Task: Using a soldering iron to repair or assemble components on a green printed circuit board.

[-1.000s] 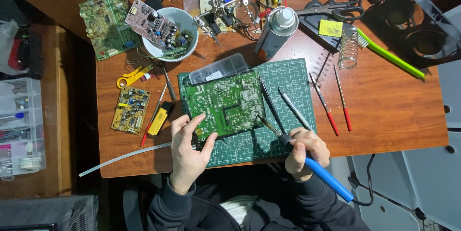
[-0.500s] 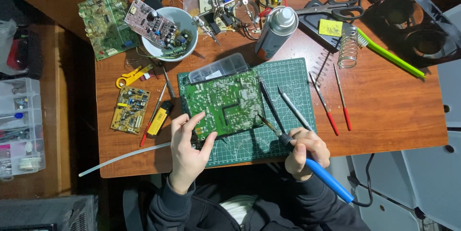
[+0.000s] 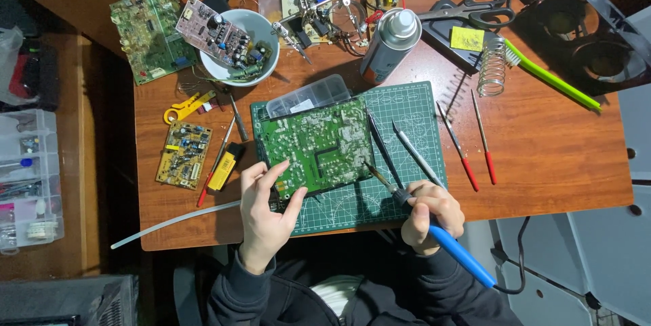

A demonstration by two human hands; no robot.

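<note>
The left hand (image 3: 266, 212) lies with spread fingers on the near-left corner of the green circuit board (image 3: 317, 144) (it sits on the cutting mat (image 3: 407, 106)), the right hand (image 3: 431, 216) grips the blue soldering iron (image 3: 434, 231) — steadiest if the board stays pinned flat and only the tip touches the joint.

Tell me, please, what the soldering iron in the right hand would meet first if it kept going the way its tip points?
Held by the right hand, the soldering iron points up-left. Its tip appears already at the lower right edge of the green circuit board, so it would meet that first, though height is unclear.
</note>
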